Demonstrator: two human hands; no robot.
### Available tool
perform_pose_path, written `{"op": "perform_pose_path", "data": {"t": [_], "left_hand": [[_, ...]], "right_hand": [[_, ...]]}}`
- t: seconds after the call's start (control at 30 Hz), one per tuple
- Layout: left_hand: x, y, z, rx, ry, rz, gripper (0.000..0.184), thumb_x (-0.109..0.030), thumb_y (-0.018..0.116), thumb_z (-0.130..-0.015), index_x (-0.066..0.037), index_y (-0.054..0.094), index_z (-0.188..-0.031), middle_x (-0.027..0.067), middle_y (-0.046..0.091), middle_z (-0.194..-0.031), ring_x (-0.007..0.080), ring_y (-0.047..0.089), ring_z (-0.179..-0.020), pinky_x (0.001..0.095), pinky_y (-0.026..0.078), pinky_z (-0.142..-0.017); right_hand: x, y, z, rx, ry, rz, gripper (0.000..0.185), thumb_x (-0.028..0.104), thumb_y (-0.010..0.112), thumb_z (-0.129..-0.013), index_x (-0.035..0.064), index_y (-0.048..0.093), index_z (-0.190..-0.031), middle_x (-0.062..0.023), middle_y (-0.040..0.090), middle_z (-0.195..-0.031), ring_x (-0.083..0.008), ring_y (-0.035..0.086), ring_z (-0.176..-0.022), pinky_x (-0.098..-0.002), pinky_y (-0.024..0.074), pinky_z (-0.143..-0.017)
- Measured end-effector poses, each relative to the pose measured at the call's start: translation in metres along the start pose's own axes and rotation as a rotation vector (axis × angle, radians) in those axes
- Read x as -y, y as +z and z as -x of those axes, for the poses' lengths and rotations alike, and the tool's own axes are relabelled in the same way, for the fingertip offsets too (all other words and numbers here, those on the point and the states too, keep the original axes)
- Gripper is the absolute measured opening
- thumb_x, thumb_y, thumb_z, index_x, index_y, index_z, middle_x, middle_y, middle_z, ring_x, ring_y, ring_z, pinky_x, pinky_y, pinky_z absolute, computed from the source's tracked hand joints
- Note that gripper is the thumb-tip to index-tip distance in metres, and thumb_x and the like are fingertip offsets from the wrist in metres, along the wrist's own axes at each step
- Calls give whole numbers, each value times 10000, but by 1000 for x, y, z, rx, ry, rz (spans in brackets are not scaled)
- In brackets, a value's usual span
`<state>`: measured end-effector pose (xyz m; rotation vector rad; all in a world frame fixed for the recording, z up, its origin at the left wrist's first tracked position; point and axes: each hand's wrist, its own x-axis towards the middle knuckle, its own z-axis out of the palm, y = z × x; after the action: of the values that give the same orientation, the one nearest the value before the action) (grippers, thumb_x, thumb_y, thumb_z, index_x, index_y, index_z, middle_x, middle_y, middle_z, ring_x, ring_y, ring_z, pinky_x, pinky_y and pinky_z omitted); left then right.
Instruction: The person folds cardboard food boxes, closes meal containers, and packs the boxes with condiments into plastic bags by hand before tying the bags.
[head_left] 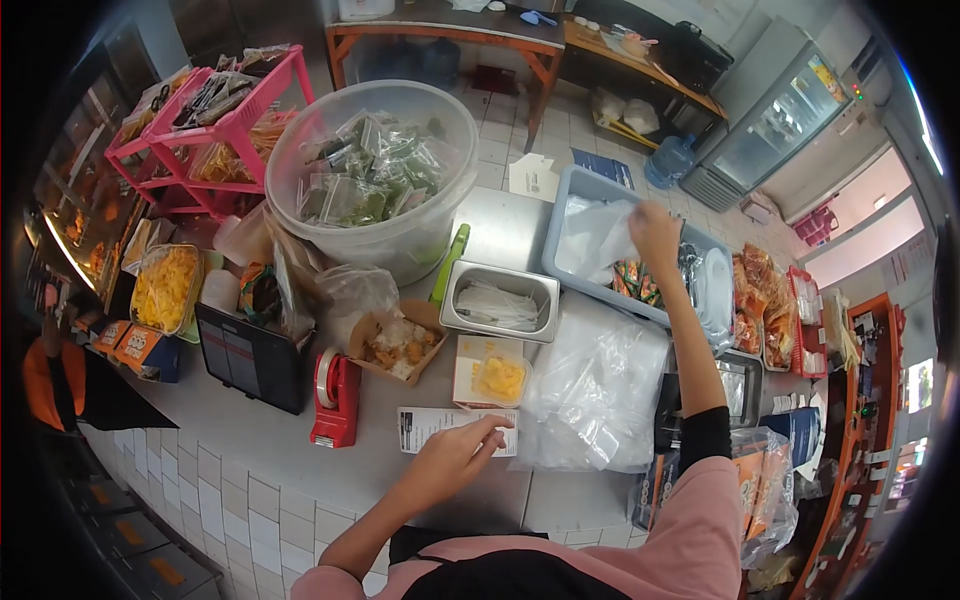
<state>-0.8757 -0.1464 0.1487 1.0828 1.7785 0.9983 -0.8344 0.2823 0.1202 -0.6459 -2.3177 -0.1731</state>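
Note:
My right hand [655, 238] is closed over the blue-grey bin [553, 230], at the edge of a clear plastic bag [595, 235] that it seems to pinch. Packets [637, 283] with colourful print lie in the bin below it. My left hand [458, 458] hovers over the lower part of a printed receipt [418, 428], fingers loosely apart and holding nothing. Just above the receipt sits a small box with a cup of yellow food [500, 378]. An open carton of rice and fried pieces [400, 345] stands to its left. A stack of clear bags [600, 390] lies right of my left hand.
A large tub of green packets [285, 180] stands behind. Also on the table are a steel tray [545, 325], a red tape dispenser [343, 402], a black tablet [250, 358] and a tub of yellow food [165, 288]. Pink racks [245, 130] rise at the left.

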Motion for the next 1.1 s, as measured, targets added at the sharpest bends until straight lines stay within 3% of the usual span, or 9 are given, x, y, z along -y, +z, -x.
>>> {"op": "perform_pose_path", "data": {"t": [0.23, 0.4, 0.5, 0.57, 0.63, 0.67, 0.87, 0.97, 1.1], "left_hand": [[-2, -7, -13, -29, 26, 127, 216, -159, 433, -916, -53, 547, -1066, 86, 650, -828, 201, 635, -826, 304, 462, -771], [9, -4, -53, -75, 77, 432, 215, -142, 423, -932, -11, 564, -1027, 95, 653, -826, 163, 641, -844, 259, 489, -760], [9, 4, -88, -41, 134, 839, 308, -183, 490, -908, 3, 491, -1154, 116, 596, -1057, 182, 568, -1025, 284, 448, -851], [3, 10, -106, -117, 168, 1043, 534, -243, 577, -862, -7, 353, -1285, 108, 450, -1257, 187, 431, -1181, 317, 379, -945], [16, 14, -113, 12, 69, 1088, 621, -261, 608, -839, -25, 293, -1319, 95, 405, -1289, 179, 387, -1206, 324, 345, -974], [17, 15, -113, 144, -23, 1132, 714, -280, 639, -816, -43, 233, -1354, 82, 360, -1321, 170, 342, -1230, 332, 311, -1002], [-2, 19, -76, -143, -115, 1087, 462, -200, 677, -794, -4, 474, -1160, 62, 553, -1067, 144, 535, -987, 271, 446, -823], [7, 21, -61, -183, -140, 1046, 404, -181, 678, -794, -1, 509, -1114, 57, 578, -1014, 131, 549, -951, 263, 455, -800], [13, 22, -46, -112, -59, 868, 380, -155, 646, -819, 2, 501, -1133, 61, 581, -1015, 126, 541, -954, 265, 452, -806]], "right_hand": [[-16, -32, -2, 18, 506, -860, 100, 131, 514, -830, 33, 533, -828, -24, 531, -728, -132, 519, -741, -244, 398, -704], [-7, -44, 26, -178, 819, -1505, 141, 126, 479, -846, 46, 495, -961, -27, 530, -963, -113, 508, -921, -258, 407, -798], [60, -85, 44, -148, 969, -1639, 188, 123, 452, -842, 44, 478, -1010, -40, 516, -1036, -127, 501, -997, -263, 387, -879], [98, -105, 68, -19, 882, -1596, 328, 179, 424, -876, 30, 452, -1166, -68, 492, -1154, -175, 479, -1089, -304, 374, -941], [132, -122, 90, 64, 920, -1468, 302, 169, 412, -871, 18, 459, -1128, -68, 507, -1126, -156, 492, -1050, -282, 374, -921], [134, -124, 102, 135, 789, -1433, 142, 121, 435, -845, 42, 485, -952, -47, 541, -971, -111, 502, -952, -262, 383, -862], [155, -163, 143, 162, 796, -1212, 272, 16, 681, -720, 44, 452, -864, -21, 508, -830, -113, 506, -800, -255, 411, -749], [149, -161, 170, 1, 679, -1852, 414, 95, 773, -652, 26, 481, -937, -47, 541, -923, -139, 517, -960, -298, 422, -814], [161, -164, 176, 163, 963, -1618, 450, 120, 770, -664, 3, 525, -1023, -67, 545, -1037, -139, 490, -1028, -295, 421, -823]]}}
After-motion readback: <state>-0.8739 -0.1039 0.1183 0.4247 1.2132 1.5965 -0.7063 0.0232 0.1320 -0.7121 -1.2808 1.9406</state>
